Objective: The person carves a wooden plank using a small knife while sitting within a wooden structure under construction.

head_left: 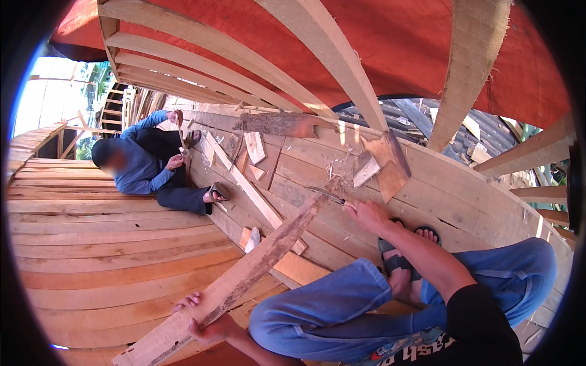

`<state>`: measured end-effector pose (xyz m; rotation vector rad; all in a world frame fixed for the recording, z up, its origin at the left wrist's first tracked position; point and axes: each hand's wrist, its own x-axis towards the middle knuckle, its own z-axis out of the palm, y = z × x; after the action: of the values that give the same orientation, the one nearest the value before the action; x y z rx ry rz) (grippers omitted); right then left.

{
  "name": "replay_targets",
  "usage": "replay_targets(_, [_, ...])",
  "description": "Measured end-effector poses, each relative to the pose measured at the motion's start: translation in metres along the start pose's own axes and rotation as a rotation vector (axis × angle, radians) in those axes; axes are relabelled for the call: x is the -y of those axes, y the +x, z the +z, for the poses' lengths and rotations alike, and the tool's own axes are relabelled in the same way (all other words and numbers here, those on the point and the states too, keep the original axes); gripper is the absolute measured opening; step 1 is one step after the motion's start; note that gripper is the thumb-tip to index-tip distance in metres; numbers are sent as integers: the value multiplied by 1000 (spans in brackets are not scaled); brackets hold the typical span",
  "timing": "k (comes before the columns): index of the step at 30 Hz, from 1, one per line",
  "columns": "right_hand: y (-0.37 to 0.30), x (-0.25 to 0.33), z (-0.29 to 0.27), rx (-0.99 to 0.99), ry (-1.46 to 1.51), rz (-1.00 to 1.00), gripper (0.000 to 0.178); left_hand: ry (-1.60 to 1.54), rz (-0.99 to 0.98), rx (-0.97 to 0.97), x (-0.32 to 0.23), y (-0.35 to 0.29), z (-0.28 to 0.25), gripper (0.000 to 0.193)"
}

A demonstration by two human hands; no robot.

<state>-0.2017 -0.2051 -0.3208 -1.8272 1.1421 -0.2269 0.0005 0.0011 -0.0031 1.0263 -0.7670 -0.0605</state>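
The person sits inside a wooden boat hull (pixel 110 256), knees bent in blue jeans, sandalled feet planted on the planking. The left hand (pixel 204 320), at the near edge of the view, is wrapped around the near end of a long rough plank (pixel 244 274), fingers curled over its upper face and thumb beneath. The plank runs diagonally from that grip up and to the right, its far end resting near the middle of the hull floor, its surface ragged and splintered along one edge.

The right hand (pixel 365 213) is closed around the handle of a blade (pixel 326 195), a thin dark tool whose tip points left and lies just at the far end of the plank; whether the edge is touching the wood cannot be told. Pale wood chips lie scattered on the boards just beyond it.

Farther left, another person in a blue long-sleeved top (pixel 143 161) sits against the hull side, hands busy with a small piece of wood. Between the two lie offcuts (pixel 253 146) and a narrow lath (pixel 241 183) lying slantwise. Curved ribs (pixel 329 61) arch overhead under a red tarpaulin (pixel 403 36)
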Motion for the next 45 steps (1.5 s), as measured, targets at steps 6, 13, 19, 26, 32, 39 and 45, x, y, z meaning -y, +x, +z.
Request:
replay_targets(6, [7, -10, 1, 17, -33, 50, 52, 27, 22, 23, 1, 2, 3, 42])
replay_targets(13, [2, -10, 8, -31, -4, -16, 49, 44, 17, -5, 0, 2, 3, 42])
replay_targets(19, [-11, 14, 13, -6, 82, -181, 42, 35, 15, 17, -1, 2, -3, 41])
replay_targets(26, [-20, 49, 7, -29, 277, -266, 39, 16, 8, 36, -1, -2, 4, 41])
replay_targets(32, [-18, 26, 15, -46, 143, 43, 33, 54, 25, -32, 1, -2, -6, 41])
replay_targets(39, [-27, 60, 33, -95, 299, -274, 32, 61, 31, -42, 2, 3, 13, 36])
replay_targets(45, [-26, 33, 22, -43, -3, -13, 33, 46, 63, -46, 0, -1, 3, 39])
